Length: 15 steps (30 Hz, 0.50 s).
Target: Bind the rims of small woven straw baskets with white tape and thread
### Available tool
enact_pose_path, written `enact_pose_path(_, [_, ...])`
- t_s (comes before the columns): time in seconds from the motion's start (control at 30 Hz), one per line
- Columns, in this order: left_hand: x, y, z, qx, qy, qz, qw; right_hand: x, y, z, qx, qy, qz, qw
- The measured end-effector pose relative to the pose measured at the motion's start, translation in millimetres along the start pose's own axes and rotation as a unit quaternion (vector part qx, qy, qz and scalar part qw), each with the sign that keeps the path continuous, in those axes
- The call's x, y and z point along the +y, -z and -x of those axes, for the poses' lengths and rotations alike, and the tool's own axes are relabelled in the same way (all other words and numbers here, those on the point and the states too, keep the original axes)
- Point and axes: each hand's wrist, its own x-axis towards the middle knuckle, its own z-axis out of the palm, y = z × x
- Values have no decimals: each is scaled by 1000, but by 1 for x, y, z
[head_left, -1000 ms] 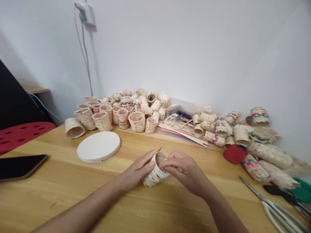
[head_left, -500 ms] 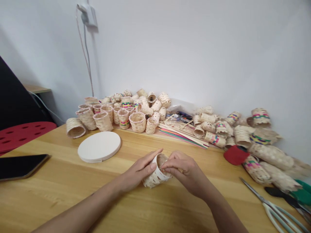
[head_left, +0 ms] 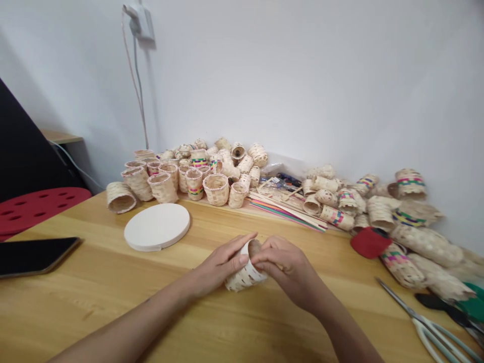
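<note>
A small woven basket of pale strips lies tilted on the table, its mouth turned up toward the right. A smooth white band runs round its rim. My left hand wraps the basket's left side, thumb on the band and fingers behind. At the right of the mouth, my right hand is closed in a pinch on the rim, fingertips reaching just inside. Whether a loose strip end is also between those fingertips, I cannot tell. Left of the hands lies a flat white roll of tape.
Woven baskets crowd the back along the wall, beside coloured strips. More woven pieces pile up at right, with a red object and scissors. A dark phone or tablet lies at left.
The whole view has shifted slightly. Both hands stay on the basket, and the right fingertips have moved only a little at its rim.
</note>
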Motion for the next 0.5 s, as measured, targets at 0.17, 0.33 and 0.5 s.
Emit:
enact_pose_path(0.17, [-3, 0, -1, 24, -14, 2, 1000, 4, 4, 0, -28, -35, -34, 998])
enact_pose_path(0.33, [-4, 0, -2, 35, -10, 13, 999, 3, 9, 0, -26, -61, -38, 997])
enact_pose_path(0.5, [-3, -2, -3, 33, 0, 37, 999, -3, 0, -1, -11, -99, -40, 994])
